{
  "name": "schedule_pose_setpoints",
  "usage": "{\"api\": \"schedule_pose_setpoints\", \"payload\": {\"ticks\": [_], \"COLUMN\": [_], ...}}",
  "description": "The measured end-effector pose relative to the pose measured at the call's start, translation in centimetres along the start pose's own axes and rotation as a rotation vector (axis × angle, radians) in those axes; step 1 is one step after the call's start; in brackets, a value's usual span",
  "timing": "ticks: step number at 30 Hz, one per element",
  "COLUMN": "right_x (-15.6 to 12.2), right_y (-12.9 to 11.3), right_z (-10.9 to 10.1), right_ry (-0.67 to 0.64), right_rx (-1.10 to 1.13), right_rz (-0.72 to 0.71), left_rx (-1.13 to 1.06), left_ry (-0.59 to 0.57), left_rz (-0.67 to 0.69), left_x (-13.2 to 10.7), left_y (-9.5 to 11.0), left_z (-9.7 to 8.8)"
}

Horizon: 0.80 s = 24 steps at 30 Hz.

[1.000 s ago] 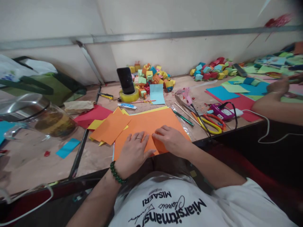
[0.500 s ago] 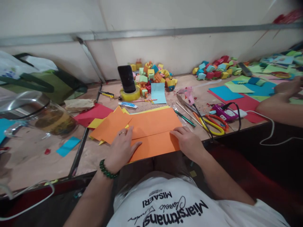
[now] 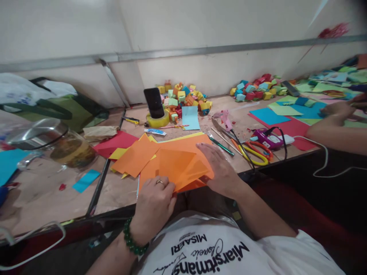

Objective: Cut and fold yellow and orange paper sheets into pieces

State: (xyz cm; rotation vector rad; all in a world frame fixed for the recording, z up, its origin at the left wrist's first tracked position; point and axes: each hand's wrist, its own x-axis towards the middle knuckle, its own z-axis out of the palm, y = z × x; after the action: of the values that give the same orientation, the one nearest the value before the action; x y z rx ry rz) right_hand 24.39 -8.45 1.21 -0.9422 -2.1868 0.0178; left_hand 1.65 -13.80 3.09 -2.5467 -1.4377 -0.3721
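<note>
A folded sheet of orange paper lies at the near edge of the wooden table, on top of other orange and yellow sheets. My left hand, with a ring and a green bead bracelet, is closed on the sheet's near left corner and holds a flap lifted. My right hand lies flat with fingers stretched out, pressing the sheet's right side.
A phone stands in a yellow tape roll. Piles of small coloured paper cubes sit by the wall. Yellow-handled scissors, a pink glue gun and a purple device lie at right. Another person's arm rests far right. A glass jar stands left.
The long fold that both hands were pressing flat has been opened; my left hand has moved to the near corner and raised a flap, while my right hand slid onto the sheet's right side.
</note>
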Motion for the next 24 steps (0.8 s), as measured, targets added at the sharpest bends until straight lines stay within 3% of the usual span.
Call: {"api": "schedule_pose_setpoints", "payload": {"ticks": [3, 7, 15, 17, 20, 22, 24], "right_x": [-0.7, -2.6, -3.9, -3.7, -2.9, -2.2, -1.3], "right_y": [0.8, 1.8, 0.8, 0.4, 0.1, 0.3, 0.8], "right_z": [0.7, 1.3, 0.9, 0.8, 0.7, 0.8, 0.8], "right_ry": [-0.064, -0.106, -0.169, -0.182, -0.174, -0.172, -0.204], "right_rx": [0.145, 0.268, 0.300, 0.299, 0.243, 0.175, 0.115], "right_rz": [-0.075, -0.052, 0.059, 0.145, 0.411, 0.559, 0.617], "left_rx": [-0.007, -0.236, -0.683, -0.736, -0.655, -0.585, -0.539], "left_ry": [-0.035, -0.152, -0.174, -0.157, -0.129, -0.151, -0.182], "left_rz": [0.065, 0.094, -0.101, -0.189, -0.314, -0.354, -0.363], "left_x": [-0.4, -0.8, -0.7, -0.2, 0.8, 1.6, 2.4], "left_y": [0.3, -1.2, -4.2, -4.5, -5.0, -5.4, -5.8], "left_z": [-0.8, -0.8, 1.7, 2.0, 2.4, 2.6, 2.8]}}
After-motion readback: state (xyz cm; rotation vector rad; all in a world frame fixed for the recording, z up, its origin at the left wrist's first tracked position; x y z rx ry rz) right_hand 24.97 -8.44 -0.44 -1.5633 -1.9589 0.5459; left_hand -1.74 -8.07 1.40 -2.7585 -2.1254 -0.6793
